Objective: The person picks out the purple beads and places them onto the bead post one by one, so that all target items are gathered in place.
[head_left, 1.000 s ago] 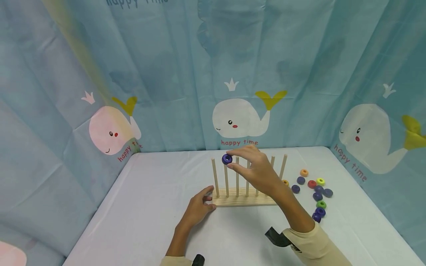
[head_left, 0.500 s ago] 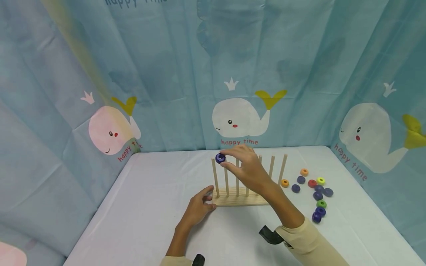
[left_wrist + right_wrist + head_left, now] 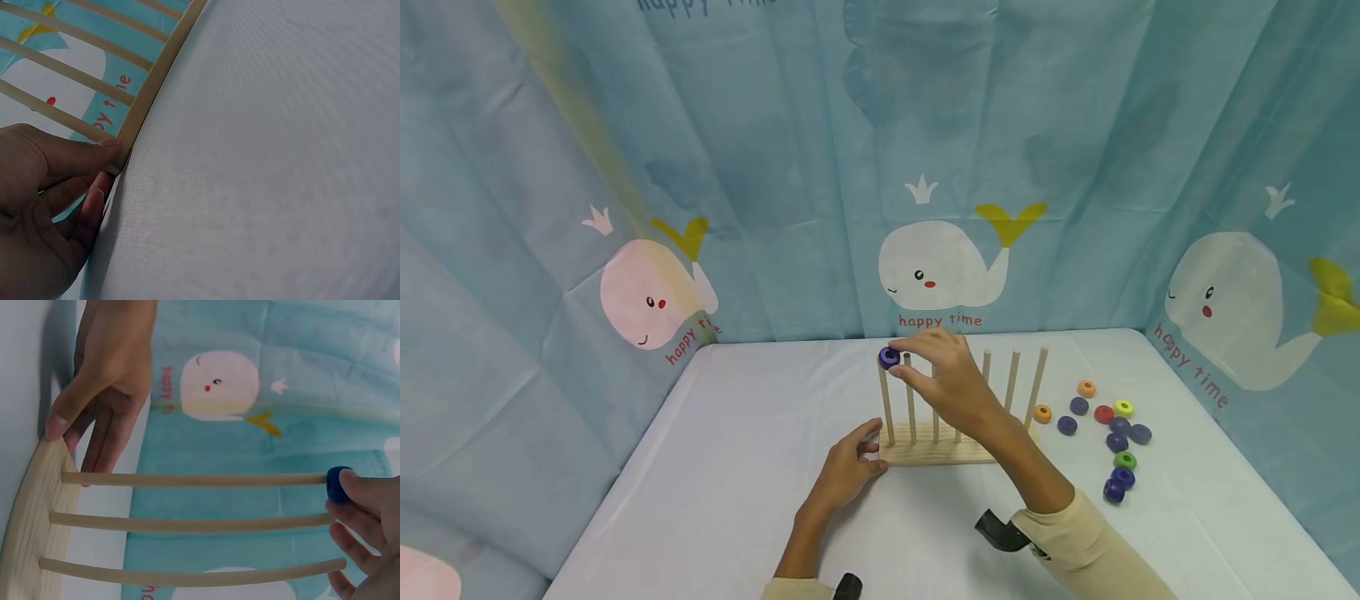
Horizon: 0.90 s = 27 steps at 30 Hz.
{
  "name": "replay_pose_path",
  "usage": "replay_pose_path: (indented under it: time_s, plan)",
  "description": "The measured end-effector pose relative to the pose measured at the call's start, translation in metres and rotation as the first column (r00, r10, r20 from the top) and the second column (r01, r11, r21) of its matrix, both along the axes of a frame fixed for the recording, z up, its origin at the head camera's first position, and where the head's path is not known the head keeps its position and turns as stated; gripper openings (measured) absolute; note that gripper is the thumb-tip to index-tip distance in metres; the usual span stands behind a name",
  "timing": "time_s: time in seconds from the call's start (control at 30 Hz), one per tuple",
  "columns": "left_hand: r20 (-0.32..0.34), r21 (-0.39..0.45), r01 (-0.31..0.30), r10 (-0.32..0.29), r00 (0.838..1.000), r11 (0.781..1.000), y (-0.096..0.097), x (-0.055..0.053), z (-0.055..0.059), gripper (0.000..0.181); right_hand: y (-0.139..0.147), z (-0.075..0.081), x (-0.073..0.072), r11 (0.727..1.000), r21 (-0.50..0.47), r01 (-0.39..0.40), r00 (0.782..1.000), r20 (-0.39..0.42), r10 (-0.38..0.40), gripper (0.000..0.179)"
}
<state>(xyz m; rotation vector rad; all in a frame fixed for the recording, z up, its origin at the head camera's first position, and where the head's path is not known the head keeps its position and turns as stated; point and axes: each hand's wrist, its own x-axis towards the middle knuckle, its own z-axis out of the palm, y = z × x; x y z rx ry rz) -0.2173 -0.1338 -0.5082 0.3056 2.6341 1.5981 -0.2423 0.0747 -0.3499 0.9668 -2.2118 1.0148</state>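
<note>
A wooden peg stand [image 3: 940, 452] with a row of upright dowels sits on the white table. My left hand [image 3: 846, 471] holds the left end of its base, with the thumb [image 3: 103, 150] on the front edge and the fingers behind. Between thumb and index finger, my right hand [image 3: 951, 379] pinches a dark blue ring bead [image 3: 889, 357]. In the right wrist view the bead [image 3: 338, 485] is right at the tip of the leftmost dowel [image 3: 200, 480]. The other right fingers are spread near the neighbouring dowel tips. No beads show on the visible dowels.
Loose ring beads lie on the table right of the stand: several purple ones [image 3: 1118, 426], two orange [image 3: 1042, 413], a red [image 3: 1103, 414], a yellow [image 3: 1123, 408] and a green [image 3: 1125, 461]. A blue whale-print curtain [image 3: 790, 167] hangs around the table's back and sides.
My right hand has moved left with the blue bead, from over the second dowel to the tip of the leftmost one. The left hand has stayed on the base.
</note>
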Motion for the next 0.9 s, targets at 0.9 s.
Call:
replay_pose_path:
  time_s: [0.9]
  plan:
    - [-0.003,0.016,0.01,-0.01,1.0,1.0,0.0,0.0,0.0,0.066,-0.015,-0.001,-0.003,0.999,-0.019,0.025,0.999,0.02,-0.025,0.033]
